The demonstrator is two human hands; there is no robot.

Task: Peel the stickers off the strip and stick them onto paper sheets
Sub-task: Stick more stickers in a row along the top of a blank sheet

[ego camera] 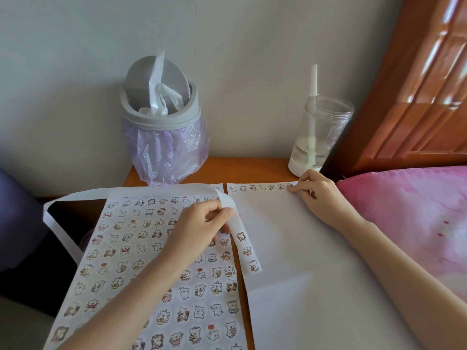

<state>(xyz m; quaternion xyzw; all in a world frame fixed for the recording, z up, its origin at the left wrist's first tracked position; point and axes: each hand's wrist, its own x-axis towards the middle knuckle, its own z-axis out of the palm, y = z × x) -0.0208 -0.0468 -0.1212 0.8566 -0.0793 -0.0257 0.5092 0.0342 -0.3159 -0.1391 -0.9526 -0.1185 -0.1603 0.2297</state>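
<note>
Head cam: looks down on a small orange wood table [252, 170] set against a pale wall [252, 59].
L sheet [141, 248]: packed w/ rows of small cartoon stickers [125, 250]; L forearm [131, 299] lies across it and hides a diagonal band.
R sheet [290, 248]: just beside L sheet, narrow gap btw them. Mostly blank; one sticker row [261, 187] along top edge, six show.
Strip [244, 245]: white backing. Loops off table's left edge, runs along top of L sheet, then hangs down over R sheet's left edge. Three stickers sit on the free end.
L hand [202, 221]: thumb + fingers pinch the strip just above those three stickers, over L sheet's right edge; hand hides part of the strip.
R hand [316, 195]: fingers bent, tips down on R sheet's top edge at the row's right end. Tips cover that spot, so can't tell if they pinch a sticker or only press.
Bin [161, 117]: grey, swing lid tilted, purple liner, white plastic poking out; back left of table, just behind the strip.
Tumbler [318, 132]: clear, white base, straw [313, 82], a little liquid at bottom; back right, just behind R hand.
Bed: wooden headboard [417, 84] + pink bedding [404, 210] beside table on the right; R forearm [404, 269] runs along the bedding's edge.
Far left: dark bluish shape [15, 210], can't tell what.
</note>
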